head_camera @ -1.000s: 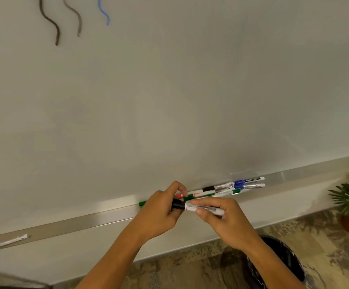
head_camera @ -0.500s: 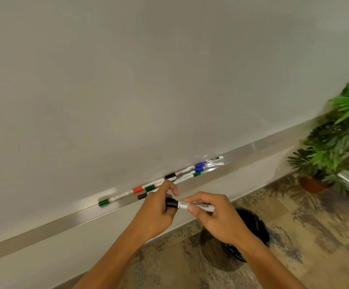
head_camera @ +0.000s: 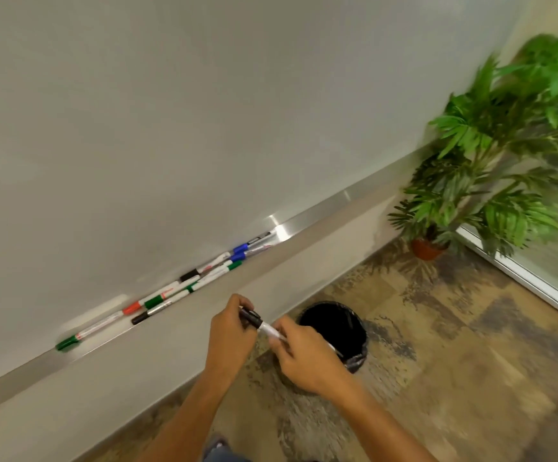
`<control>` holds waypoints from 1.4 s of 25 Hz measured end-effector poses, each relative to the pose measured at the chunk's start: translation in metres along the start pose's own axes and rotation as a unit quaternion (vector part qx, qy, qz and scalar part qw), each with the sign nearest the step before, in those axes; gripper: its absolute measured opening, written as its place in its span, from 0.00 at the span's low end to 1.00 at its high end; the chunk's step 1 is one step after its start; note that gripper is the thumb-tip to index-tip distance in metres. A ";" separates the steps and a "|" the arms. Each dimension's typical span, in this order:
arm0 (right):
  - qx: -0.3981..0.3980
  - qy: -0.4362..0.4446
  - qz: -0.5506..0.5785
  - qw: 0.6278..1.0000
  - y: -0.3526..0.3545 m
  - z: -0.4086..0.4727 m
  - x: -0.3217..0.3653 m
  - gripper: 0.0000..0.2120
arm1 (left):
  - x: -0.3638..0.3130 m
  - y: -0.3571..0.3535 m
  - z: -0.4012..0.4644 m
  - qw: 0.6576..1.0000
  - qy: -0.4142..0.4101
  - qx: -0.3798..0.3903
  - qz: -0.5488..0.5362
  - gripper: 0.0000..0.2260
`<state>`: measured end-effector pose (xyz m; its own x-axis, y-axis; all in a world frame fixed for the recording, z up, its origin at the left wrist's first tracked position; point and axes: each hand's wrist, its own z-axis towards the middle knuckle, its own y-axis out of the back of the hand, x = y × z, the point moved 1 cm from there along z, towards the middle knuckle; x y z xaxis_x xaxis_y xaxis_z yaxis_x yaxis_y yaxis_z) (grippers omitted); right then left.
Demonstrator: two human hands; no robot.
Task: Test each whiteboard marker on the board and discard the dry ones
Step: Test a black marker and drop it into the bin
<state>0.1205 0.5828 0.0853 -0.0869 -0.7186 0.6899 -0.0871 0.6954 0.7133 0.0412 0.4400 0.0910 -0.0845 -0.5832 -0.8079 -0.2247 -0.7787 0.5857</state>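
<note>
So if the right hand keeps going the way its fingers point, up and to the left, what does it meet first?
The left hand, which grips the black cap end of the marker that the right hand also holds. Beyond it is the wall under the tray, though depth is unclear.

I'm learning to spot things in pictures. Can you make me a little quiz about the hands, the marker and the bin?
1. True or false: both hands hold the black-capped marker.
2. Which hand is at the cap: left hand or right hand?
3. What stands on the floor right beyond the hands: A) bin, B) chair, C) box?

Key: 1 true; 2 left hand; 3 A.
</note>
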 end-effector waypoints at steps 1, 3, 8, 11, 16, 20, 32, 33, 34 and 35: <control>0.009 -0.015 0.013 1.000 -0.004 -0.002 -0.010 0.07 | 0.004 -0.009 0.004 1.000 0.002 0.014 0.011 0.13; 0.013 -0.055 0.035 0.998 -0.012 -0.002 -0.033 0.08 | 0.008 -0.028 0.012 0.998 0.003 0.051 0.031 0.12; -0.001 -0.179 0.047 0.983 -0.018 0.010 -0.091 0.08 | 0.019 -0.074 0.045 0.987 0.044 0.135 0.074 0.09; -0.003 -0.251 0.086 0.964 -0.016 0.026 -0.124 0.09 | 0.028 -0.102 0.076 0.973 0.047 0.195 0.112 0.04; -0.028 -0.384 0.178 0.905 -0.022 0.052 -0.178 0.12 | 0.036 -0.144 0.130 0.949 0.021 0.273 0.158 0.01; -0.066 -0.483 0.282 0.826 -0.044 0.074 -0.225 0.12 | 0.056 -0.179 0.164 0.927 0.009 0.320 0.194 0.01; -0.069 -0.632 0.356 0.684 -0.104 0.121 -0.353 0.15 | 0.142 -0.256 0.197 0.927 0.012 0.335 0.170 0.08; -0.066 -0.643 0.360 0.673 -0.106 0.123 -0.362 0.15 | 0.148 -0.260 0.195 0.927 0.014 0.338 0.164 0.08; -0.069 -0.653 0.365 0.660 -0.107 0.124 -0.372 0.14 | 0.154 -0.265 0.194 0.927 0.011 0.340 0.156 0.08; -0.081 -0.659 0.373 0.648 -0.106 0.125 -0.380 0.13 | 0.158 -0.268 0.193 0.928 0.009 0.341 0.149 0.07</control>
<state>0.0382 0.7830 -0.2679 -0.8264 0.5180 0.2206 0.5630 0.7624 0.3188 -0.0990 0.6011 -0.2062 -0.2273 -0.7576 -0.6119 -0.7565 -0.2583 0.6009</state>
